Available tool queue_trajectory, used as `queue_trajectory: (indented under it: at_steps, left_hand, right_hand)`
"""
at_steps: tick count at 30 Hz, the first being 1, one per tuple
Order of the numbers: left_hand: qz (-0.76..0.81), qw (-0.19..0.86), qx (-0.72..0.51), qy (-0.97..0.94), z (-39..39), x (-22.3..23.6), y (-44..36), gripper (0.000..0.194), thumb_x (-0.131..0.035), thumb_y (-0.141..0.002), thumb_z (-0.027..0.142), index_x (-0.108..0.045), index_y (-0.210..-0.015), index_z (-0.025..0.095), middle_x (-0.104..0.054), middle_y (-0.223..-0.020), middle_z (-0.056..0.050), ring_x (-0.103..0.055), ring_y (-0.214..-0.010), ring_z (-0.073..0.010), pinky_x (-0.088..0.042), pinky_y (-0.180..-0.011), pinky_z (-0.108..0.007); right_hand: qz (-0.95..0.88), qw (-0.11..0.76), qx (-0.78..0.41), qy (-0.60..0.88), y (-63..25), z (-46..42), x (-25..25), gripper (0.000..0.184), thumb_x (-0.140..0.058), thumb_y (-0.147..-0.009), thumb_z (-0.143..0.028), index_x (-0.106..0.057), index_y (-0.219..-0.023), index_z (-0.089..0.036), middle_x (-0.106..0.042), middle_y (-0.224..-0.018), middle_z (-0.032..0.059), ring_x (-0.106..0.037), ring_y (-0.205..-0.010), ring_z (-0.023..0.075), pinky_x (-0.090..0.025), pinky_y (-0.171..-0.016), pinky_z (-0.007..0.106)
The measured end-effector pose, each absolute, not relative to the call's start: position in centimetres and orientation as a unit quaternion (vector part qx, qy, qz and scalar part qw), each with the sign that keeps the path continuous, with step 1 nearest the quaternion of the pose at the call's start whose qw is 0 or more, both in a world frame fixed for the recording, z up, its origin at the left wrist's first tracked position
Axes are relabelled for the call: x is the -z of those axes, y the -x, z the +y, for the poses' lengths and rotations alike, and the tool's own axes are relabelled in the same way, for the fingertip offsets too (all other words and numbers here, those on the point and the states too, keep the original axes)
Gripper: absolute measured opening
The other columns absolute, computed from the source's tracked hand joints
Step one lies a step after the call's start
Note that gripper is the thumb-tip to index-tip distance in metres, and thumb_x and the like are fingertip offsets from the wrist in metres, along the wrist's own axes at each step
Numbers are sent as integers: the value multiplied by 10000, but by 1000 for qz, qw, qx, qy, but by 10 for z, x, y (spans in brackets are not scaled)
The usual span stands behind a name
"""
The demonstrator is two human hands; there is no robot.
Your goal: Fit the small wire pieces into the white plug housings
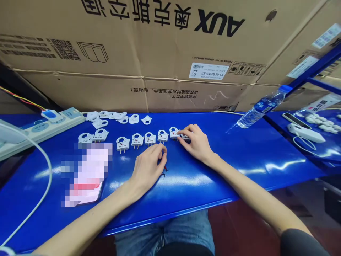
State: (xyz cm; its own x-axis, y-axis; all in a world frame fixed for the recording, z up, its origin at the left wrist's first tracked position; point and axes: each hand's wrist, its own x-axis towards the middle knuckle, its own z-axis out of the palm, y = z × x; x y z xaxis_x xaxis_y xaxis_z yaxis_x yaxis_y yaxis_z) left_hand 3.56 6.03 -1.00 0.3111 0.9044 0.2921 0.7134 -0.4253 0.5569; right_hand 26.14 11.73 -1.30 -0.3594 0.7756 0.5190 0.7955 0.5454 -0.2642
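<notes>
A row of several white plug housings (149, 139) with small metal prongs lies on the blue table (239, 149). My right hand (195, 141) rests at the row's right end, fingers pinched on a white plug housing (183, 135) next to another one (174, 133). My left hand (149, 165) lies just below the row, fingers curled together over a small dark part with red wire (164, 170) on the table. More empty white housings (117, 116) lie in a loose group further back.
A white power strip (39, 128) with a cable sits at the left. A pixelated phone-like object (85, 174) lies front left. A plastic water bottle (262, 106) lies at the right. Large cardboard boxes (160, 53) stand behind. A second table at the right holds white parts (323, 122).
</notes>
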Motion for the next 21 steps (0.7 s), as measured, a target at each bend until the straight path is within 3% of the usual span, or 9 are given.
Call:
queue_trajectory:
  at_steps: [11, 21]
  left_hand:
    - [495, 147, -250, -819, 61, 9, -33, 142, -429, -1040, 236, -559, -983, 237, -624, -772, 26, -591, -695, -155, -376, -643, -280]
    - [491, 47, -385, -780, 71, -13, -22, 101, -487, -1041, 239, -581, -1018, 207, -588, -716, 43, -559, -637, -119, -422, -655, -257]
  right_hand:
    - [-844, 241, -7, 480, -276, 124, -10, 267, -670, -976, -310, -743, -1216, -221, -694, -1083, 93, -590, -997, 281, -507, -844, 429]
    - [-871, 100, -39, 479, -298, 126, -27, 225, -681, -834, -201, -713, -1055, -218, -684, -1041, 74, -595, -966, 277, -471, -871, 400]
